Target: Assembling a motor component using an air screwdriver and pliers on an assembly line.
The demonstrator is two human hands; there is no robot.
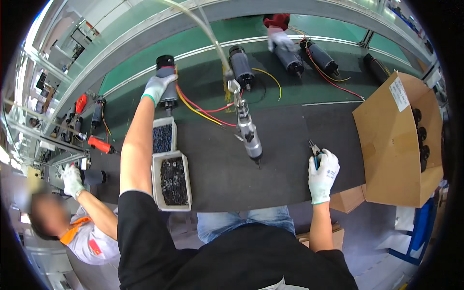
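Motor (169, 94), dark grey and cylindrical, lies under that person's left hand (158, 87), which grips it with half-curled fingers; red and yellow wires (199, 114) trail rightward. Their right hand (323, 176) is closed round blue-handled pliers (314, 148).

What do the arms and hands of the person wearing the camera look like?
The left hand and right hand wear thin whitish gloves with blue-green edges at the wrists. The right glove has dark printing on its back. The forearms are bare, and above them are black sleeves.
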